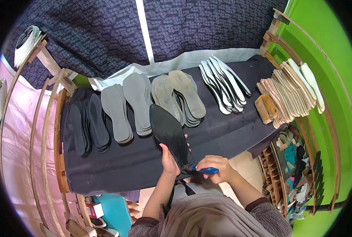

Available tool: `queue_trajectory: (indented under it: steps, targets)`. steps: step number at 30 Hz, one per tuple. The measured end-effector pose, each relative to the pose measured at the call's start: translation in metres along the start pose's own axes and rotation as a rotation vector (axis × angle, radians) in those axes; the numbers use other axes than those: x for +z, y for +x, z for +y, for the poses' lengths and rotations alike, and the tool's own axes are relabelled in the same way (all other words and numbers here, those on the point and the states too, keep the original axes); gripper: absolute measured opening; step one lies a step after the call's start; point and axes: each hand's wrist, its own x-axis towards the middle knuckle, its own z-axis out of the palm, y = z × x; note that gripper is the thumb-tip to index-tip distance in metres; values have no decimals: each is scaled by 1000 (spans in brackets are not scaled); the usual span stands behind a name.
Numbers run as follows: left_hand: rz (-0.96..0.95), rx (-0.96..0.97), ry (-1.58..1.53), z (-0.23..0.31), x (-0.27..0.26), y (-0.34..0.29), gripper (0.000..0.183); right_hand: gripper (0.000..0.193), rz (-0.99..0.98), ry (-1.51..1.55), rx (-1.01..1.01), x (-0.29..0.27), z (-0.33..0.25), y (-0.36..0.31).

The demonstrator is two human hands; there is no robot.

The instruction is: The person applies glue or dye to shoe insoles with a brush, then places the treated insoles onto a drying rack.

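Note:
My left hand [169, 162] is closed around the narrow heel part of a black shoe sole [168, 132], thumb on the near side and fingertips showing at the far edge. The sole is tilted, its broad toe end pointing away from me. In my right hand [220, 168] is a small brush with a blue handle [209, 170]. Its bristle end meets the sole's heel end. Beyond my hands, grey soles [116, 112] lie in overlapping stacks, with worn beige-grey soles [188, 94] beside them. Black soles [98, 124] rest at the left.
A dark cloth covers the table [124, 170]. White-edged soles [223, 85] fan out at right, near a stack of beige soles [292, 93] and an orange-brown container [266, 108]. Wooden rails [45, 158] flank the left. A shelf with scraps [292, 170] stands lower right.

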Motion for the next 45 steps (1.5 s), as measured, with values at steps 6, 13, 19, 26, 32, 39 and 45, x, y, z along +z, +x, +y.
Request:
queue_trajectory:
  steps: [6, 13, 19, 26, 32, 39, 45]
  targets:
    - [28, -10, -46, 1, 6, 0, 75, 25, 74, -12, -58, 1, 1, 7]
    - [13, 10, -88, 2, 2, 2, 75, 25, -21, -2, 56, -10, 14, -7]
    - [38, -6, -75, 1, 1, 1, 76, 31, 140, -85, 3, -20, 14, 1]
    - [44, -5, -129, 4, 4, 5, 76, 29, 93, -41, -60, -15, 19, 0]
    - [43, -11, -138, 3, -2, 3, 75, 30, 76, -46, -57, -11, 21, -8]
    - [90, 12, -69, 3, 6, 5, 75, 19, 194, -64, -48, -11, 23, -4]
    - [26, -19, -129, 2, -5, 3, 76, 19, 106, -21, 15, -12, 18, -13]
